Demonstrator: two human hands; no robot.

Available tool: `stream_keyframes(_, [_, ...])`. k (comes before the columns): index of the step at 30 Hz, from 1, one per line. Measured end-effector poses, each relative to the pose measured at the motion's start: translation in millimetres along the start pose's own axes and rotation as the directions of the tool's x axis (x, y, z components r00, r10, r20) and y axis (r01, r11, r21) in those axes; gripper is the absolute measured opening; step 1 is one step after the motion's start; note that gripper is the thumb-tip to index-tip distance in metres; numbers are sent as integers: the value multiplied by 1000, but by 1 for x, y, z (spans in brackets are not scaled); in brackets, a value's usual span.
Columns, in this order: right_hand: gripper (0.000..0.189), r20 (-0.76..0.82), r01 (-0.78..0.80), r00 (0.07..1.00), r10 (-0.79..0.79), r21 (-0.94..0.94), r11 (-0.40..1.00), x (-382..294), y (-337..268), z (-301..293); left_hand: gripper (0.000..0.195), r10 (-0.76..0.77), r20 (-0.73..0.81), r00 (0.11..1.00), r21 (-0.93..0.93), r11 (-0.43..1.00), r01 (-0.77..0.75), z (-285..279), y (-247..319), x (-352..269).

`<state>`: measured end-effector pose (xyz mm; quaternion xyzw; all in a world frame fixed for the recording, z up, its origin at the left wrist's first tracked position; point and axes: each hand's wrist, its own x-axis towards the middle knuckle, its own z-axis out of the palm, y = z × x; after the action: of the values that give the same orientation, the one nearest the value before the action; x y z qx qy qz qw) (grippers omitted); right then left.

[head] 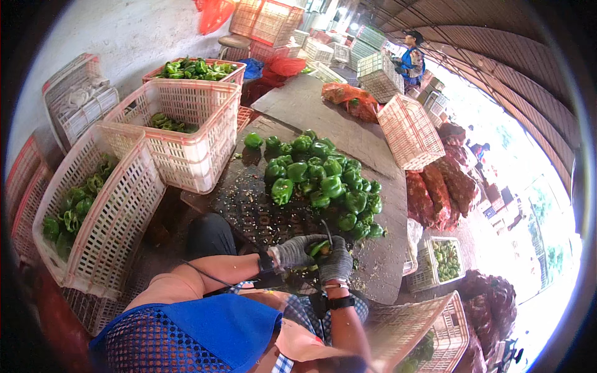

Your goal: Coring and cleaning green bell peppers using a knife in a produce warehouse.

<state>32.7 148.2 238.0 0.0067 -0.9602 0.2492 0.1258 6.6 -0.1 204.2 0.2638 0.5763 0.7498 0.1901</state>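
Note:
My left hand (298, 252), in a grey knit glove, grips a green bell pepper (318, 248) close to my body. My right hand (336, 265), gloved the same way, is closed around a small tool with a thin curved blade (329, 232), probably a knife, whose tip sticks up above the fingers. Both hands meet at the pepper, and the fingers hide much of it. Just beyond them a heap of green bell peppers (322, 172) lies on a wooden board (378, 275). Pale seeds and scraps are scattered over the dark part of the board.
To the left stand plastic crates (186, 154) holding some green peppers, beside another tilted crate (112, 224). A crate (419, 335) with peppers sits near my right side. Red mesh sacks (438, 191) are piled at the right. A person (410, 60) stands farther back near stacked crates.

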Motion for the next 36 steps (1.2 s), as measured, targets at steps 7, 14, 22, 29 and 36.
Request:
stream_keyframes(7, [42,53,-27,998,25,37,999,6,-31,-2,71,77,-176,981,-83,992,-92,-5,-18,-16])
stream_keyframes(14, [28,230,-219,948,221,973,-74,17,3,60,64,192,-306,932,375,924,-67,-11,-25,-18])
stream_keyframes(22, [28,441,-366,895,-64,809,460,16,-7,53,54,157,-387,908,115,986,-121,-14,-56,-25])
stream_keyframes(29, [25,290,-256,957,-20,873,415,5,8,34,30,51,-513,857,-102,988,-120,-25,-21,-33])
stream_keyframes(36, [18,435,-355,899,-57,797,490,-23,13,12,31,550,-537,640,829,484,280,-162,159,-170])
